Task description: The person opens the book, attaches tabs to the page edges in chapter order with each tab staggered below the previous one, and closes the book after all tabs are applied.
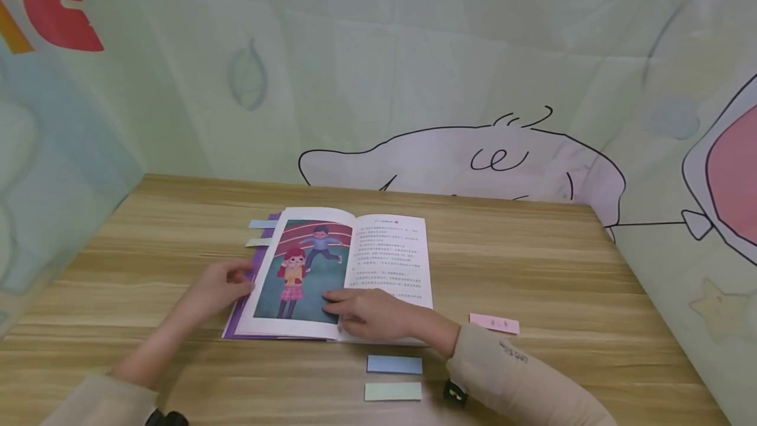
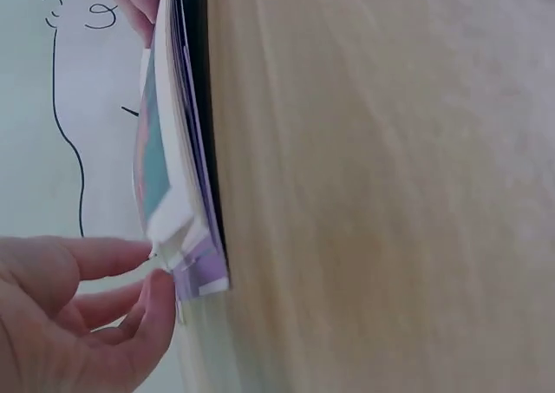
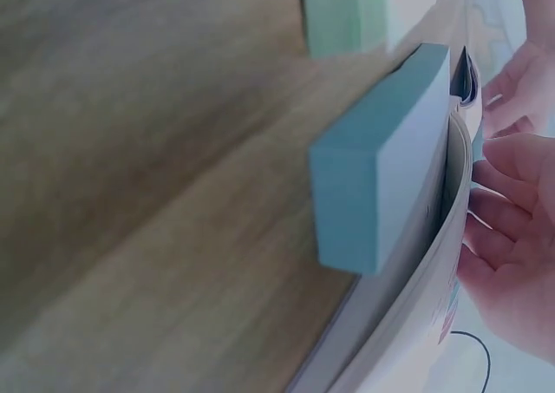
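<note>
An open book (image 1: pixel 390 261) with a purple cover lies on the table, an illustrated page on its left and printed text on its right. My left hand (image 1: pixel 219 288) is at the book's left edge. In the left wrist view its thumb and index fingertip are close together by the page edge; whether they pinch a page is unclear. My right hand (image 1: pixel 372 314) rests across the lower middle of the book, index finger extended onto the picture (image 1: pixel 319 268). In the right wrist view the right hand's other fingers (image 3: pixel 499 211) are loosely bent and hold nothing.
A blue sticky tab (image 1: pixel 264 223) and a pale green sticky tab (image 1: pixel 259 242) stick out from the book's upper left edge. Below the book lie a blue pad (image 1: pixel 394 365) and a green pad (image 1: pixel 393 392). A pink pad (image 1: pixel 494 323) with writing lies by the right forearm.
</note>
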A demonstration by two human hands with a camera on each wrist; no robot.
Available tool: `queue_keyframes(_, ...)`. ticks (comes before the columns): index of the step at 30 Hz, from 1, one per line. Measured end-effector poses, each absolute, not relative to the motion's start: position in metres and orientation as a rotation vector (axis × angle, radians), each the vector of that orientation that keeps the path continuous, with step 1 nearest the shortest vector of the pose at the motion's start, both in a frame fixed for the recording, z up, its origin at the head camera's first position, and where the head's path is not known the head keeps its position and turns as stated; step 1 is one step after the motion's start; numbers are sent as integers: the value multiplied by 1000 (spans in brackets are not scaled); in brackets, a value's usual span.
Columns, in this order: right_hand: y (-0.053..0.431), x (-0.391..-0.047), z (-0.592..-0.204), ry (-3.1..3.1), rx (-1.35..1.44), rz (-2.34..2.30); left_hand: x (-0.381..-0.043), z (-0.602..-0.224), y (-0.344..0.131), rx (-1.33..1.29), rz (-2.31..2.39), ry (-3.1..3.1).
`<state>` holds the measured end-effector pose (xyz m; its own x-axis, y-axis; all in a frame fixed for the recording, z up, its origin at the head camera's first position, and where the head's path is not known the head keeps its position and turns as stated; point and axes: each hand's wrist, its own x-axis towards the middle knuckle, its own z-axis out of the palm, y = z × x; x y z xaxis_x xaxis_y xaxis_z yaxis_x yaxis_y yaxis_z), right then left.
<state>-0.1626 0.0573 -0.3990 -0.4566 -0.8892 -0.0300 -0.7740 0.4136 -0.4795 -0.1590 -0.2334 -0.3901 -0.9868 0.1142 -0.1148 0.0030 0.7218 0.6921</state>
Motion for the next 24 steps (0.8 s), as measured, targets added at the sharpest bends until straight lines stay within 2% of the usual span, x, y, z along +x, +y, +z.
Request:
queue_keyframes(4, 57, -163, -400, 2389, -1465, -551, -159, -383, -219, 229, 979, 2967)
queue_keyframes(10, 56, -164, -400, 2390, -1495, -499, -163, -378, -187, 808, 794, 2867)
queue_keyframes(13, 56, -165, -400, 2379, -1512, -487, -168, -380, -174, 971, 639, 2763)
queue_keyframes(18, 55, -164, -399, 2366, -1527, -461, -185, -386, -162, 1019, 494, 2730)
queue_keyframes(24, 55, -163, -396, 2367, -1497, -451, -211, -390, -152, 935, 469, 2726)
